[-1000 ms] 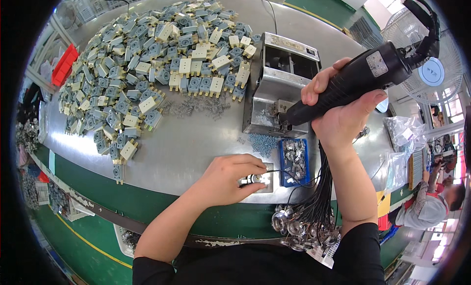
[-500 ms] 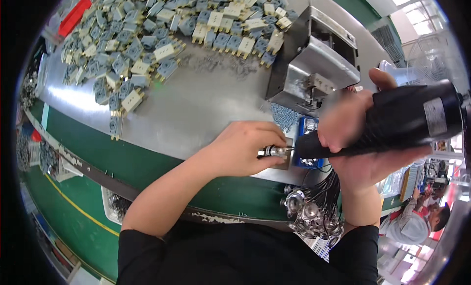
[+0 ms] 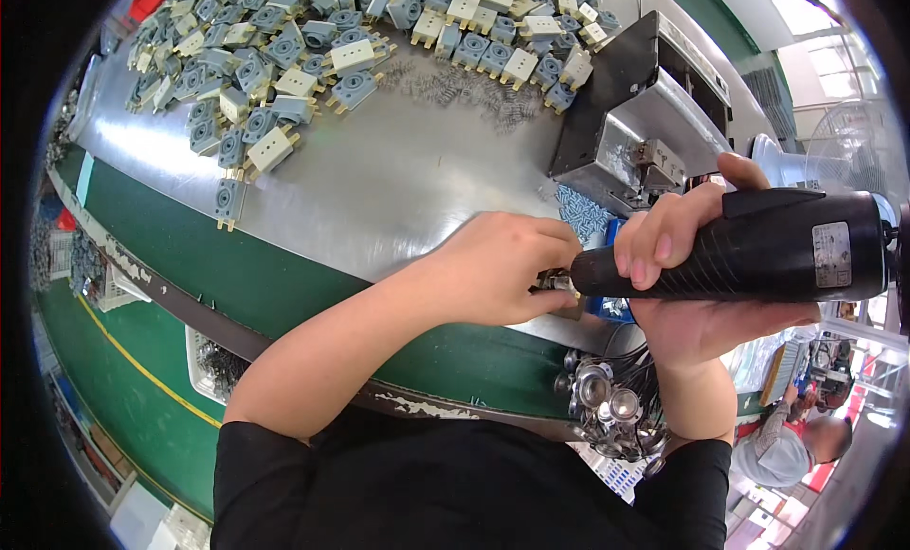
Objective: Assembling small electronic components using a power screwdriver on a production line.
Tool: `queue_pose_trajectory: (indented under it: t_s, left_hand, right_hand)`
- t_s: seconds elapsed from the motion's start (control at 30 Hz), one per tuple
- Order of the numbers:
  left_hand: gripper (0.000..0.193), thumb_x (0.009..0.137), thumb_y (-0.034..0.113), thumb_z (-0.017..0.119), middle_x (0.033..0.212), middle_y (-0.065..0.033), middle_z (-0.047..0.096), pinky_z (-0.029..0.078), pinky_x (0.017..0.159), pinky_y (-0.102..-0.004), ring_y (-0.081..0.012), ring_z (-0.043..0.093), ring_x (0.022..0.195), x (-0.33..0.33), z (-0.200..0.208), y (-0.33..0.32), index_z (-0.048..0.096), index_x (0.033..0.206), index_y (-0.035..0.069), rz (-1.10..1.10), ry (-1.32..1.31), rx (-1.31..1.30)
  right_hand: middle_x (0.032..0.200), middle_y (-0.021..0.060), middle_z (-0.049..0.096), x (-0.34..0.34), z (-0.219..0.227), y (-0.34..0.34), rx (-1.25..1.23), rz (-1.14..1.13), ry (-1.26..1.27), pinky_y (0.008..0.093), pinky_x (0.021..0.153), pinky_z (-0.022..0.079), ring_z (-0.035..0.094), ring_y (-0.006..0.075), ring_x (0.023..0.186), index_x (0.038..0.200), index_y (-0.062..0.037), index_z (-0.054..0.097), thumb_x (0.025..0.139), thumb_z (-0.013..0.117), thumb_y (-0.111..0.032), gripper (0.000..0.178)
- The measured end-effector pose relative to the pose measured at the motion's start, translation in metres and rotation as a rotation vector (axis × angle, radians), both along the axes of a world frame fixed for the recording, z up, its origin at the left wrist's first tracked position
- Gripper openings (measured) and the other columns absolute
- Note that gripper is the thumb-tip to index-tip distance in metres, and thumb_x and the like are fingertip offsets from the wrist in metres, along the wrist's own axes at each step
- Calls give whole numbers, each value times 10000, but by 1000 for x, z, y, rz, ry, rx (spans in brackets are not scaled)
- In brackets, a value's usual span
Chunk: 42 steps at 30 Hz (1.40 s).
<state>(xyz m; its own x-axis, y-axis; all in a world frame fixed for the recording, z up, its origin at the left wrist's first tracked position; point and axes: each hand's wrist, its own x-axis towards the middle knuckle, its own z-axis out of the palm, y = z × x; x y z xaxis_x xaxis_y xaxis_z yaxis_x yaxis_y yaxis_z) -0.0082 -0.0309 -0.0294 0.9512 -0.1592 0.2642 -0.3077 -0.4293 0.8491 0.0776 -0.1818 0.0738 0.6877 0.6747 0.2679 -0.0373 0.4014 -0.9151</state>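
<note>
A black electric screwdriver (image 3: 787,245) lies almost level in my right hand (image 3: 678,233), whose fingers wrap its grip. Its nose points left and meets the fingertips of my left hand (image 3: 502,266). Pinched between that thumb and fingers is a small shiny metal fitting (image 3: 557,282), mostly covered by the fingers. The screwdriver's nose is right up against the fitting, and the bit is hidden. Behind the nose, a blue tray (image 3: 614,308) shows in part. Small bluish screws (image 3: 580,212) lie in a heap just beyond my hands.
A metal feeder machine (image 3: 654,114) stands at the far right. Many grey and cream socket modules (image 3: 284,48) cover the back of the metal bench, with loose springs (image 3: 464,84) before them. Round metal parts with black wires (image 3: 607,398) hang by the near edge. Another person (image 3: 782,450) is at right.
The screwdriver's nose has closed up to the metal fitting, covering the bit that showed between them. The bench and its contents have shifted in view.
</note>
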Motion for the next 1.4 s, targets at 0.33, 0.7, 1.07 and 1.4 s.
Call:
queue_pose_trajectory:
  t_s: [0.33, 0.7, 1.07, 1.4]
  left_hand:
    - [282, 818, 247, 841, 1004, -79, 737, 580, 794, -435, -330, 731, 897, 2, -4, -1, 758, 1004, 51, -5, -3, -76]
    - [281, 796, 247, 847, 952, -77, 718, 573, 765, -442, -341, 720, 861, 0, -9, -7, 730, 955, 47, 14, -18, -59]
    - [300, 809, 267, 838, 1033, -68, 728, 583, 789, -433, -311, 728, 929, 4, -8, 0, 757, 1024, 74, 0, -38, -38]
    - [292, 724, 269, 868, 931, -56, 665, 544, 745, -454, -312, 663, 916, -2, -15, -23, 727, 940, 132, 128, -454, 43]
  right_hand:
    - [791, 48, 545, -1, -6, 1, 24, 41, -55, 374, 601, 492, 563, 187, 612, 1456, -67, 443, 730, 545, -992, 1180]
    - [774, 63, 557, -1, 0, -10, 16, 81, -90, 379, 591, 493, 567, 204, 603, 1506, -53, 412, 763, 591, -947, 1176]
    - [757, 78, 570, 5, 17, -6, 57, 94, -163, 383, 580, 494, 570, 220, 594, 1555, -39, 381, 796, 638, -903, 1178]
    - [1019, 41, 546, 37, 0, -43, -56, -310, -76, 342, 791, 482, 553, 157, 914, 1627, -4, 251, 802, 765, -782, 1245]
